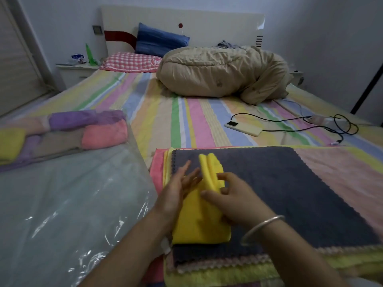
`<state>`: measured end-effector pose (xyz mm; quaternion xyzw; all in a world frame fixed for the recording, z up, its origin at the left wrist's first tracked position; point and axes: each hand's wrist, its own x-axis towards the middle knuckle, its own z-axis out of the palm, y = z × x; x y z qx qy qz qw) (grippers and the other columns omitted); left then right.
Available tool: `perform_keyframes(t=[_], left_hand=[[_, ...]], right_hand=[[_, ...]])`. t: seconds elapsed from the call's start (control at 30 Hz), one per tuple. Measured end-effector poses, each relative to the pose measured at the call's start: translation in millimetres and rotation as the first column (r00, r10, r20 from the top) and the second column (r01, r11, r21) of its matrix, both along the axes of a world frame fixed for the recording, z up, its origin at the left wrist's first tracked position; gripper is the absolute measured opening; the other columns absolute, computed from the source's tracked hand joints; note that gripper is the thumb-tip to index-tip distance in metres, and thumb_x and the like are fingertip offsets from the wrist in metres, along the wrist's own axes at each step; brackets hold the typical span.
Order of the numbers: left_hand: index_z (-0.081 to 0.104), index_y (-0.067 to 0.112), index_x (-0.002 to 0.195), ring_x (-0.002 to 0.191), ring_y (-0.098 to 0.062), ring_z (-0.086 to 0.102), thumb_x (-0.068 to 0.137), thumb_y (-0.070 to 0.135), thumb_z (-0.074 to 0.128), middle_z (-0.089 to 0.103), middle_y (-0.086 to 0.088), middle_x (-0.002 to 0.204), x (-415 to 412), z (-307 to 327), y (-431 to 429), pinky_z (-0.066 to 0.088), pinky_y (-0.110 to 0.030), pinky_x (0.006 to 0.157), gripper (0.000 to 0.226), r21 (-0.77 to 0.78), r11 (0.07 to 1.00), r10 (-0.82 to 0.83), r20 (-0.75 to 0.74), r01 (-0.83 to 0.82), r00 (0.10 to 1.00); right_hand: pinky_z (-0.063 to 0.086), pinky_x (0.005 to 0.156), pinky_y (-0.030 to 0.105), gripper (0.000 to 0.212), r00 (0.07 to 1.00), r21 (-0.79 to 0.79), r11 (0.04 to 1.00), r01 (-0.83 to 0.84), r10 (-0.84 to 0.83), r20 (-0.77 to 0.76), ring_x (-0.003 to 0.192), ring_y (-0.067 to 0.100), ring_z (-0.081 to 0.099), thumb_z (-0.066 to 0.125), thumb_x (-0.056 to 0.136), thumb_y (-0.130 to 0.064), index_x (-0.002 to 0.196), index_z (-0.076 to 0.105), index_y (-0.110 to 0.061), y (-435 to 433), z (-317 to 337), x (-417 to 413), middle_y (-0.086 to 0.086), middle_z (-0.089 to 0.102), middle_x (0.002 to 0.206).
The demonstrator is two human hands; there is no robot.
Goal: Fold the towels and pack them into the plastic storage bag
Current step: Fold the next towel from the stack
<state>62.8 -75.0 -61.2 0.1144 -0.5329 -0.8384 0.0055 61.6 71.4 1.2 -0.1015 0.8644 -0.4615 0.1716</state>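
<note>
The bed (186, 125) carried a striped sheet, and all work items lay on its near half. A stack of unfolded towels was spread flat at the near right, with a grey towel (290, 193) on top. Pink and yellow edges of the towels beneath showed along its left and near sides.

A yellow towel (199, 220) lay on the grey towel's left part, folded into a narrow bundle, its far end standing up in two rounded folds. The left hand (178, 191) was held with fingers straight and together, palm turned toward the bundle's left side. Motion blur at the fingertips prevented a finding on whether they touched it. The right hand (234, 201) lay on top of the bundle with thumb and fingers bent, gripping the folded cloth. A metal bangle (263, 226) sat on that wrist.

The plastic storage bag (62, 204) lay on the bed's near left, just beside the stack, clear and glossy. Folded towels were already inside at its far end: a purple towel (83, 119), a pink towel (105, 135) and another yellow one at the left edge.

A phone (243, 128) lay beyond the stack, with a black cable (279, 120) running to the right. A crumpled beige quilt (223, 73) lay toward the headboard, with a blue pillow (159, 40) and a checked pillow (132, 62) to its left.
</note>
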Motion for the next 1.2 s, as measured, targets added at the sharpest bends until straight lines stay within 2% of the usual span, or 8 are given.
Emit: perform_keyframes(t=[0.17, 0.33, 0.5, 0.67, 0.83, 0.9, 1.03, 1.2], left_hand=[[0.041, 0.021, 0.14, 0.106, -0.029, 0.063, 0.102, 0.048, 0.029, 0.062, -0.016, 0.127, -7, 5, -36, 0.055, -0.037, 0.076, 0.048, 0.184, 0.981, 0.049, 0.073, -0.062, 0.996], [0.051, 0.025, 0.129, 0.103, -0.017, 0.065, 0.099, 0.018, 0.053, 0.065, -0.005, 0.121, -14, 1, -40, 0.055, -0.031, 0.08, 0.03, -0.272, 0.956, 0.115, -0.006, -0.112, 0.993], [0.051, 0.026, 0.136, 0.134, -0.004, 0.039, 0.091, 0.022, 0.043, 0.05, 0.014, 0.139, -11, 3, -42, 0.032, -0.025, 0.111, 0.046, -0.815, 0.513, -0.089, -0.365, -0.271, 0.927], [0.027, 0.027, 0.15, 0.142, 0.003, -0.001, 0.099, 0.043, 0.018, 0.015, 0.021, 0.153, -3, -9, -37, 0.0, -0.029, 0.12, 0.055, -0.987, 0.153, -0.353, 0.002, 0.059, 0.936], [-0.014, 0.03, 0.15, 0.144, -0.006, -0.023, 0.075, 0.072, -0.025, -0.012, 0.014, 0.16, 4, -33, -34, -0.015, -0.037, 0.119, 0.086, -0.976, -0.216, -0.316, 0.068, -0.002, 0.946], [-0.019, 0.03, 0.147, 0.144, -0.009, -0.025, 0.072, 0.068, -0.033, -0.016, 0.012, 0.16, 8, -35, -31, -0.015, -0.04, 0.118, 0.086, -0.957, -0.284, -0.302, 0.034, -0.056, 0.953], [-0.02, 0.03, 0.148, 0.146, -0.012, -0.023, 0.069, 0.067, -0.037, -0.021, 0.007, 0.159, 12, -31, -29, -0.013, -0.04, 0.119, 0.088, -0.949, -0.307, -0.234, 0.011, -0.063, 0.972], [0.012, 0.025, 0.155, 0.149, -0.009, 0.002, 0.093, 0.057, 0.015, 0.004, 0.004, 0.162, 28, -12, -25, 0.005, -0.033, 0.121, 0.069, -0.967, -0.053, -0.265, -0.226, -0.248, 0.937]], right_hand=[[0.047, 0.077, 0.036, 0.054, 0.954, 0.38, 0.924, -0.047, 0.154, -0.256, 0.101, 0.029, 0.059, 0.058, 0.084, -0.041, 0.131, 0.039, -0.02, -44, -23, 16, 0.005, 0.062, 0.105], [0.043, 0.079, 0.036, 0.051, 0.911, 0.511, 0.858, -0.041, 0.242, -0.333, 0.108, 0.031, 0.056, 0.053, 0.087, -0.045, 0.129, 0.042, -0.016, -54, -36, 22, 0.006, 0.06, 0.117], [0.046, 0.067, 0.035, 0.035, 0.899, 0.389, 0.883, -0.263, 0.37, -0.232, 0.082, 0.025, 0.061, 0.058, 0.085, -0.037, 0.115, 0.05, -0.02, -49, -31, 23, 0.002, 0.062, 0.087], [0.054, 0.054, 0.024, 0.028, 0.912, -0.219, 0.937, -0.272, 0.324, 0.253, 0.064, 0.016, 0.064, 0.042, 0.091, 0.008, 0.107, 0.06, -0.006, -22, -17, 12, 0.007, 0.064, 0.087], [0.049, 0.068, 0.03, 0.016, 0.969, 0.178, 0.97, 0.166, -0.126, -0.214, 0.073, 0.006, 0.058, 0.056, 0.092, -0.027, 0.108, 0.055, -0.024, 4, -28, -5, -0.01, 0.06, 0.085], [0.048, 0.08, 0.032, 0.045, 0.992, 0.171, 0.978, 0.124, -0.116, -0.059, 0.093, 0.012, 0.059, 0.058, 0.089, -0.046, 0.126, 0.045, -0.023, -2, -36, -5, -0.006, 0.06, 0.105], [0.038, 0.088, 0.028, 0.072, 0.991, 0.02, 1.0, 0.006, -0.008, 0.131, 0.123, 0.023, 0.046, 0.061, 0.088, -0.043, 0.146, 0.024, -0.02, -19, -45, -3, 0.005, 0.04, 0.143], [0.044, 0.096, 0.041, 0.072, 0.993, -0.152, 0.987, -0.048, 0.064, 0.102, 0.116, 0.029, 0.05, 0.06, 0.09, -0.014, 0.14, 0.018, -0.044, 7, -42, -11, 0.007, 0.038, 0.141]])
